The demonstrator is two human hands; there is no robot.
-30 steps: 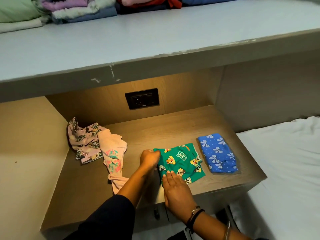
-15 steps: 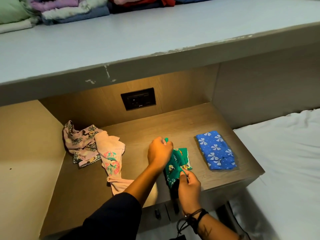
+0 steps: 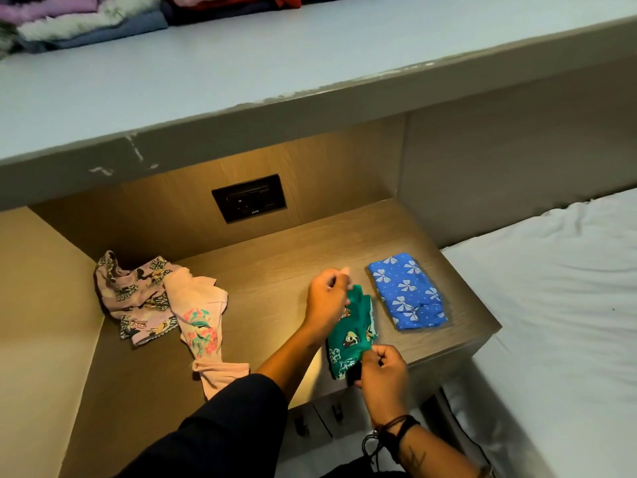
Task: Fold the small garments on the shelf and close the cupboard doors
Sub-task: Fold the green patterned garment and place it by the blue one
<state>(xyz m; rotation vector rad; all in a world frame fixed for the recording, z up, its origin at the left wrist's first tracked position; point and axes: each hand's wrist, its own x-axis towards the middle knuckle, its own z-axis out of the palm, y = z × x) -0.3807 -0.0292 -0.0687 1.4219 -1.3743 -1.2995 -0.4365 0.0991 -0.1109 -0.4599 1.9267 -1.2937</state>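
My left hand point(image 3: 327, 300) reaches in from a dark sleeve, the forearm slanting up toward the socket plate point(image 3: 249, 197) on the back wall. Its knuckles face up and its fingers are curled, pinching the far end of the green cartoon-print garment point(image 3: 351, 334). My right hand point(image 3: 383, 374), with dark bands at the wrist, sits farther from the socket. It is bent back toward me, and its thumb and fingers are nipped onto the near end of the same garment. Both hands are grasping it, and it runs between them as one narrow folded strip. It lies below and right of the socket, with its near end at the front edge of the wooden shelf point(image 3: 275, 257).

I count four small garments on the shelf. One is the green one in my two hands. One blue bow-print garment point(image 3: 406, 291) lies folded flat, just beside the green and farther right of the socket. Two lie loose below-left of the socket, touching each other: a pink cartoon-print garment point(image 3: 134, 296) and a peach flowered garment point(image 3: 203, 326).
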